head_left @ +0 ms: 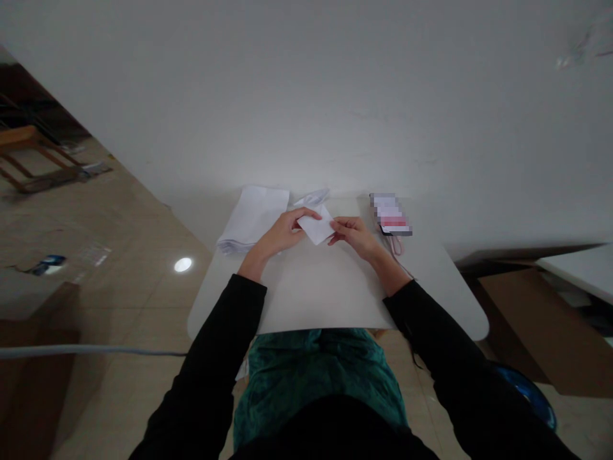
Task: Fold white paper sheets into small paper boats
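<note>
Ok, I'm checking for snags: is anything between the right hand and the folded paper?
Nothing visible: the right hand touches the folded paper directly, and the left hand holds its other side.

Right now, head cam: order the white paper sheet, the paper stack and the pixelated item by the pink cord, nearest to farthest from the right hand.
1. White paper sheet: held in the right hand, on its left side.
2. Pixelated item: on the table, ahead and to the right.
3. Paper stack: on the left, beyond the left hand.
</note>
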Motion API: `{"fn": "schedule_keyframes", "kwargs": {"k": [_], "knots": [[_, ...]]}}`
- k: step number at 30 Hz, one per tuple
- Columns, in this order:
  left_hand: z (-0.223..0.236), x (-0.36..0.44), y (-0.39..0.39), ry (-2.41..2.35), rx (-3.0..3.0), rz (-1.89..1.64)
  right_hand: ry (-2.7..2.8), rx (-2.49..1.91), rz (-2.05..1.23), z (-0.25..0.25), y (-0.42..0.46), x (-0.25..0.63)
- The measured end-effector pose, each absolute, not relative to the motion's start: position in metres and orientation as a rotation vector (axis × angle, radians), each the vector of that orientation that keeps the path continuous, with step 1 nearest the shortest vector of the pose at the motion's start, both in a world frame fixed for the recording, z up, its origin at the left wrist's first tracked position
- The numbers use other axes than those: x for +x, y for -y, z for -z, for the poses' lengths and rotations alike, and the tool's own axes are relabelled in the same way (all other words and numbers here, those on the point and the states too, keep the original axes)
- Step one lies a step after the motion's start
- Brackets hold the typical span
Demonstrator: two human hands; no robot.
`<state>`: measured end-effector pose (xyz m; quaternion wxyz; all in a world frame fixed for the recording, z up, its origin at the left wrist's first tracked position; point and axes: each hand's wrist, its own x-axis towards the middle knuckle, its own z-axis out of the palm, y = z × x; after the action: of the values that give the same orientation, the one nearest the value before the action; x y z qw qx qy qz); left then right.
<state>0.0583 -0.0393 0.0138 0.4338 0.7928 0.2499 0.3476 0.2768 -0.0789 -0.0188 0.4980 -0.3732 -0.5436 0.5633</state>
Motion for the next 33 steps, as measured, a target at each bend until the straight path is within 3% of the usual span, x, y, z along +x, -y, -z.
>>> {"fn": "schedule_keyframes", "kwargs": {"k": [11,33], "knots": [[-0.007,0.069,0.045,-0.760,1.900,-0.997,1.361,-0.809,-1.334,0.008,0.084,0.278],[-0.010,0.080,0.055,-0.911,1.802,-1.150,1.375,-0.992,-0.884,0.006,0.088,0.273]]}}
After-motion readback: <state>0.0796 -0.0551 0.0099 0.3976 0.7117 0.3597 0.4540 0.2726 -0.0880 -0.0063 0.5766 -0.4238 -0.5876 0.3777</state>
